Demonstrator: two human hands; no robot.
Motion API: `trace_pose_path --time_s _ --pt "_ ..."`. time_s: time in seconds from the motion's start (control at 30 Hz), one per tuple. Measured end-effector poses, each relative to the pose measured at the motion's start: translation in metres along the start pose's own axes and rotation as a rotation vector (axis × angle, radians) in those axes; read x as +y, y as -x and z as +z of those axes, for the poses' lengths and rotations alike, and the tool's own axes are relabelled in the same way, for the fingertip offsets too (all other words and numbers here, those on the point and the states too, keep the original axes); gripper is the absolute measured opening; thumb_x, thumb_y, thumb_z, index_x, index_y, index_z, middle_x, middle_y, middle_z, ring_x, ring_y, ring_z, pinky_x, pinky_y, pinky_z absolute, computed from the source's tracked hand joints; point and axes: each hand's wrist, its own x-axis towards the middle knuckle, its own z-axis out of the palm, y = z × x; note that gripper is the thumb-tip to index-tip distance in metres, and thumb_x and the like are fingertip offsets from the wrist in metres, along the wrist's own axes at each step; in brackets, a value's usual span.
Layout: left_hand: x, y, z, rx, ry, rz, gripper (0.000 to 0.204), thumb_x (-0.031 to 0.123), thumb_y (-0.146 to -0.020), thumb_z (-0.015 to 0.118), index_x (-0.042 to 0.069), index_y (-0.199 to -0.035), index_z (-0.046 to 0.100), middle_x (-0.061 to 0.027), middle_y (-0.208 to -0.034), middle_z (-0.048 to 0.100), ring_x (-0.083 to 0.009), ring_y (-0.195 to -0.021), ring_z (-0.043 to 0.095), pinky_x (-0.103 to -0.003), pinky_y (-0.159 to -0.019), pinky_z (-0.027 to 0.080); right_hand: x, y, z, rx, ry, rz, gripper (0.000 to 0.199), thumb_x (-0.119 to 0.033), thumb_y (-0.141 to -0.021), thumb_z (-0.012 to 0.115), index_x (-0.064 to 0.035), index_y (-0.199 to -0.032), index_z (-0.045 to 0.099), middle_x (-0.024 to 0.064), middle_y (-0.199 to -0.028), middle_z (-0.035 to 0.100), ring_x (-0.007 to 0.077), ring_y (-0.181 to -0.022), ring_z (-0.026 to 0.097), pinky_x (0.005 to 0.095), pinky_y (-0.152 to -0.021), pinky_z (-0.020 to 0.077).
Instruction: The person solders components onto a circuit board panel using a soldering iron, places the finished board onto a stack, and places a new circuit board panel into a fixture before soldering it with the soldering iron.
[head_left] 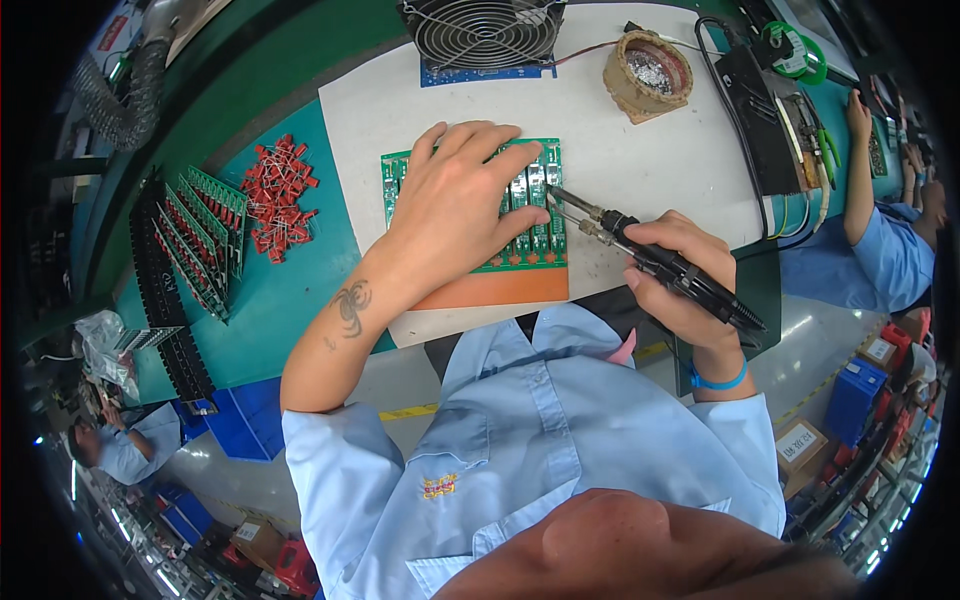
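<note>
A green panel of several narrow circuit boards (545,230) lies on an orange-brown backing plate (500,290), over white paper. My left hand (455,190) rests across the panel with its fingers apart, covering much of its left and middle. My right hand (690,265) grips a black soldering iron (650,258), which slants up and to the left. A thin metal feed tube runs alongside the iron's front end. The iron's tip is at the panel's right part, close to my left thumb and forefinger; whether it touches a joint is too small to tell.
Behind the panel stands a fan with a wire grille (487,35). Back right are a round tub of silvery bits (650,75), a black cabled box (755,120) and a green spool (800,55). Red components (280,195) and a black rack (180,300) with boards lie left. A co-worker's arm (858,170) is right.
</note>
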Motion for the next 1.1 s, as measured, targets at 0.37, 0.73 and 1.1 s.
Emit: trace_pose_path --time_s 0.37,0.73,1.1 --pt "0.0 0.0 0.0 0.0 0.002 -0.01 0.051 0.03 -0.082 0.09 0.01 -0.128 0.077 -0.0098 -0.137 0.071 -0.0296 -0.133 0.061 -0.056 -0.122 0.039 -0.001 -0.015 -0.011 -0.052 0.033 -0.017 0.044 0.003 -0.07 0.076 0.0042 -0.114 0.076 0.0143 -0.089 0.074 0.0203 -0.072 0.061 0.031 -0.068 0.0472" --pt "0.001 0.0 0.0 0.004 -0.006 -0.018 0.052 0.031 -0.083 0.09 0.012 -0.129 0.077 -0.0091 -0.138 0.07 -0.0293 -0.134 0.06 -0.057 -0.123 0.038 0.014 -0.017 -0.021 0.3 -0.01 -0.006 0.05 0.001 -0.078 0.081 0.0016 -0.127 0.072 0.0152 -0.103 0.075 0.0194 -0.085 0.065 0.0302 -0.079 0.0528" --pt "0.001 0.001 -0.002 0.042 -0.087 0.027 0.049 0.033 -0.085 0.089 0.012 -0.128 0.077 -0.0087 -0.142 0.068 -0.0295 -0.137 0.058 -0.058 -0.122 0.037 0.006 0.004 -0.014 0.277 -0.02 -0.183 0.051 -0.001 -0.078 0.082 0.0045 -0.127 0.069 0.0154 -0.101 0.073 0.0229 -0.086 0.064 0.0332 -0.08 0.0539"
